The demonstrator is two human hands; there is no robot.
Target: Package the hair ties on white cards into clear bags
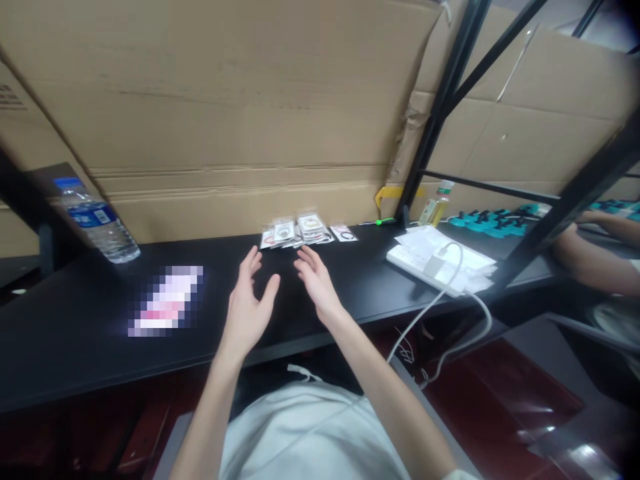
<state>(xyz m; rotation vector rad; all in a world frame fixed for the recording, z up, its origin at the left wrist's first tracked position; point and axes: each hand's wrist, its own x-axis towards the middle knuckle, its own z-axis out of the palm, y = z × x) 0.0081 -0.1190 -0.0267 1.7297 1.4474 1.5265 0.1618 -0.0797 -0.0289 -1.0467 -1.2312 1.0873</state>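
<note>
2 empty, open hands, left hand and right hand, near packet pile; best lifted singly by edges.

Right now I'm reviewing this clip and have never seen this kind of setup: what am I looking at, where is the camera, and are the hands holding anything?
There is no machine: a person wears a camera on the head, looking forward and down at their own bare hands. The left hand and right hand are open above a black table, holding nothing. Just beyond the fingers lies a pile of small clear packets. A water bottle stands on the left, a white power strip with a cable on the right. Cardboard boxes stand behind. Another person's arm shows at far right.
</note>
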